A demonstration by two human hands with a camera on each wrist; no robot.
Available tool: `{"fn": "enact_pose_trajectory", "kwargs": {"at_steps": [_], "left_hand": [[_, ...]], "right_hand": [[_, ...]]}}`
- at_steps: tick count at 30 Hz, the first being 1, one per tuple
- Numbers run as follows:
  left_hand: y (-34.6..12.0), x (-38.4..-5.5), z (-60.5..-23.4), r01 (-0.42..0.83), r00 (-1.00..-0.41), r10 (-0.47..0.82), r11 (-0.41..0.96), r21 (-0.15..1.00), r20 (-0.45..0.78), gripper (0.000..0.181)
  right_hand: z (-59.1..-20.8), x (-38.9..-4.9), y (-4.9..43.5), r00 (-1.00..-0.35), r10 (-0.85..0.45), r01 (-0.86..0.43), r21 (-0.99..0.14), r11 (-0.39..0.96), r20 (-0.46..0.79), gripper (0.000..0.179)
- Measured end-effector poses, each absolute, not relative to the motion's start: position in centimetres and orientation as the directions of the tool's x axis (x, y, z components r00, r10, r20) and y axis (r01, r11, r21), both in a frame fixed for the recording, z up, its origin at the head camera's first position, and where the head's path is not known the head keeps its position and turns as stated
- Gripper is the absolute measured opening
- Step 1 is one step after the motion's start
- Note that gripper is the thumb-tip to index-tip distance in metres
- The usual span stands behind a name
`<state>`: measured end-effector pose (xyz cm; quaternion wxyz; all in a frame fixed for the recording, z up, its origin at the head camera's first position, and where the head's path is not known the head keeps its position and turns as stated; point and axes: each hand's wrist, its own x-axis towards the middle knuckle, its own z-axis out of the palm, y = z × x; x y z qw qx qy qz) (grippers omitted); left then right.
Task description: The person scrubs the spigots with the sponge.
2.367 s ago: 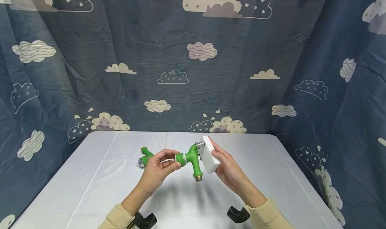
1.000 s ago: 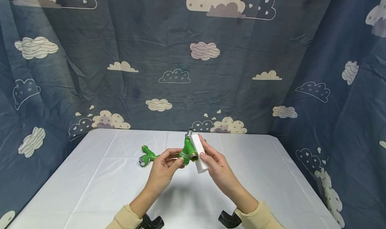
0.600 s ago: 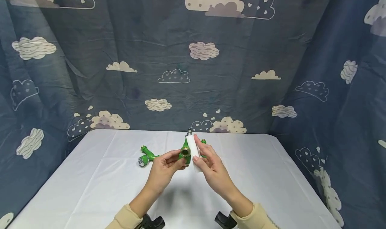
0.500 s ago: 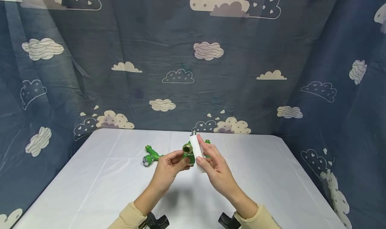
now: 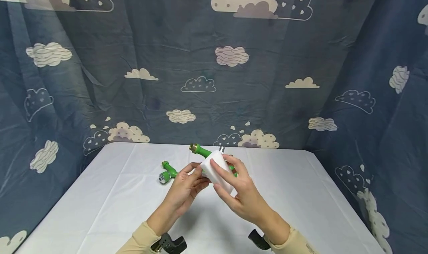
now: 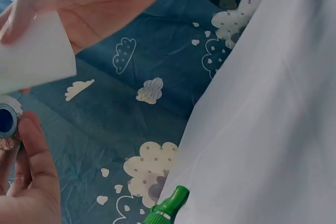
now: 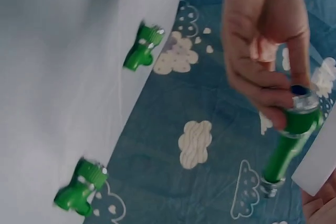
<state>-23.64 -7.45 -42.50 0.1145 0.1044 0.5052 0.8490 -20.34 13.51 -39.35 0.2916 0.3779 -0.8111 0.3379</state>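
My left hand (image 5: 184,189) grips a green tap (image 7: 289,148) with metal ends, held up over the table. In the head view one arm of it points up and left, and the rest is mostly hidden behind a white block (image 5: 216,170). My right hand (image 5: 249,194) holds this smooth, rectangular block against the near side of the tap, fingers spread over its face and thumb along its lower edge. The left wrist view shows the block (image 6: 37,56) close above the tap's round open end (image 6: 6,121), which the left fingers pinch.
A second green tap (image 5: 169,171) lies on the white-covered table (image 5: 127,194), left of the hands. Another green tap (image 7: 79,187) lies on the table, partly hidden behind the right hand in the head view. A dark blue cloud-patterned cloth (image 5: 160,53) hangs around the table's back and sides.
The held tap has been turned in my left hand, its brass-ended arm swinging from facing me to up and left. The white block has tilted from edge-on to broad face and moved over the tap's front.
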Motion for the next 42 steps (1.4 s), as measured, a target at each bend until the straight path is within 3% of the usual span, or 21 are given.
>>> {"fn": "enact_pose_trajectory", "kwargs": {"at_steps": [8,15,28,34,42], "left_hand": [[-7.8,-23.3,-42.3,-0.097,-0.914,0.39,-0.475,0.875,0.111,0.014],[-8.3,-23.1,-42.3,-0.116,-0.879,0.463,-0.446,0.888,0.117,0.014],[-8.5,-23.2,-42.7,-0.124,-0.87,0.481,-0.42,0.899,0.105,0.015],[-8.3,-23.4,-42.6,-0.145,-0.893,0.448,-0.385,0.912,0.048,0.018],[-7.6,-23.5,-42.6,-0.186,-0.898,0.441,-0.385,0.904,0.003,0.022]], "right_hand": [[-39.4,-20.7,14.1,-0.499,-0.478,-0.796,-0.164,0.583,0.723,0.047],[-39.1,-21.7,15.4,-0.47,-0.469,-0.774,-0.094,0.627,0.748,0.061],[-39.2,-22.8,17.9,-0.581,-0.36,-0.683,-0.197,0.703,0.73,0.064],[-38.9,-22.2,17.8,-0.532,-0.379,-0.721,-0.169,0.672,0.757,0.066],[-39.3,-20.5,16.0,-0.45,-0.492,-0.802,-0.095,0.59,0.745,0.047]]}}
